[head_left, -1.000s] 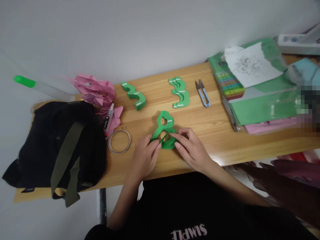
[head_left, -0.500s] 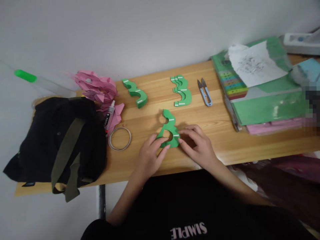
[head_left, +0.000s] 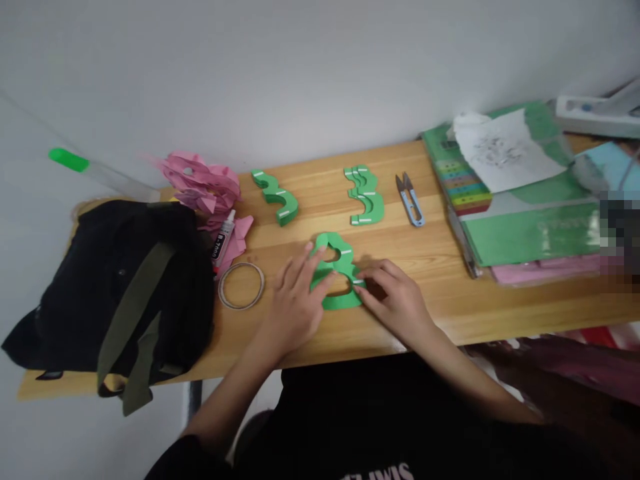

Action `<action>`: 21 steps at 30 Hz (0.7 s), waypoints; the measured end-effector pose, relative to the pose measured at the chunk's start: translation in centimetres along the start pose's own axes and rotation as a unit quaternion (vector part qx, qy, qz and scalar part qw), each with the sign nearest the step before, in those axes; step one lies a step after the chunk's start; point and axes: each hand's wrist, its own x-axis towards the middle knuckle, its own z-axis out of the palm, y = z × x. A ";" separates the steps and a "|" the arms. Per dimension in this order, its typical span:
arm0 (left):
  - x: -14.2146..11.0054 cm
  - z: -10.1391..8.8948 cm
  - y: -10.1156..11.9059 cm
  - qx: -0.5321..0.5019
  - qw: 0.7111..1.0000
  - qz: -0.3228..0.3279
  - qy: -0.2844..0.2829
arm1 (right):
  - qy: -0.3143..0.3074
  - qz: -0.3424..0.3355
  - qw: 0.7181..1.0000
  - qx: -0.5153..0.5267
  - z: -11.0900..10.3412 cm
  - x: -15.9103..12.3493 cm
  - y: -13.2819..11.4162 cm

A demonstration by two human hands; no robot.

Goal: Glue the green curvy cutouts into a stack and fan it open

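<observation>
A green paper cutout with a wavy outline and two holes lies in front of me, with white strips along its right side. My left hand rests over its left edge, fingers stretched out and apart, touching the paper. My right hand pinches its right edge by the lower white strip, thumb and fingers closed there. Beyond it lie a stack of similar green cutouts and a curved green paper stack, both with white strips. Blue-handled thread snips lie right of them.
At left are a tape roll, a glue tube, pink folded paper and a black bag. Green packs topped by a torn white paper lie at right. The wooden table meets a wall behind.
My left hand has moved up and spread its fingers over the cutout's left side. The cutout now lies more opened out, its upper hole wider. The camera view has shifted slightly.
</observation>
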 end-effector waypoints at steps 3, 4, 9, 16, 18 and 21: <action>1.7 -0.2 -1.1 -0.017 0.993 0.104 -0.060 | -0.019 0.007 1.000 -0.002 -0.3 0.5 0.1; 2.3 -0.1 -1.6 -0.024 0.990 0.123 -0.067 | -0.026 0.008 1.000 -0.001 -0.5 0.8 0.1; 3.8 0.7 -3.3 -0.042 0.985 0.144 -0.080 | -0.057 0.011 0.998 -0.032 -1.0 3.3 0.3; 3.1 1.8 -3.7 -0.068 0.987 0.127 -0.069 | -0.126 -0.014 0.980 -0.157 -0.6 6.9 0.4; 3.1 1.8 -3.7 -0.077 0.987 0.119 -0.071 | -0.136 -0.033 0.975 -0.174 -0.4 7.4 0.6; 3.1 1.8 -3.7 -0.082 0.988 0.109 -0.076 | -0.145 -0.060 0.972 -0.173 -0.3 7.8 1.1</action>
